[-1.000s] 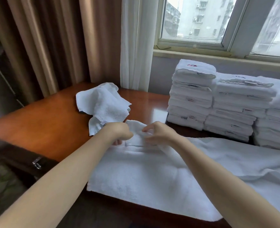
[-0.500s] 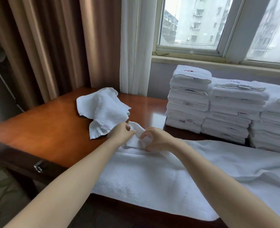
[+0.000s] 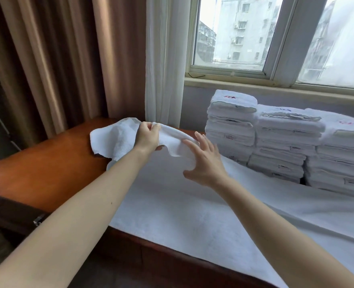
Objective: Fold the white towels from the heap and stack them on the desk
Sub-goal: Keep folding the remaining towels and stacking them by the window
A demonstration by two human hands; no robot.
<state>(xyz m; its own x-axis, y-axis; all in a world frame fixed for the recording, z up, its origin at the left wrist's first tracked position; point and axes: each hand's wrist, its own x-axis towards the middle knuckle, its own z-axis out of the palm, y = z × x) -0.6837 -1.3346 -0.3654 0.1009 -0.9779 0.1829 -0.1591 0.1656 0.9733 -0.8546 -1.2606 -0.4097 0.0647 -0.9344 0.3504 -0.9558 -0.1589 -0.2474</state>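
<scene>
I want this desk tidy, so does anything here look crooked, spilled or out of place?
Nothing spilled or damaged. The stacks of folded towels stand fairly square under the window, the leftmost tallest. Only the crumpled towel gripped by the left hand looks untidy; the right hand is open beside it.

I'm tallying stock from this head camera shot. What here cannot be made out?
Head view:
Rightmost stack of folded white towels: cut off by the right edge, so no full count.
Small printed tags on the folded towels: too small to read.
Crumpled white towel: the grip of the left hand covers its middle; one towel or more, unclear.
Right hand: white cloth behind it; whether its fingers touch the towel is unclear.
</scene>
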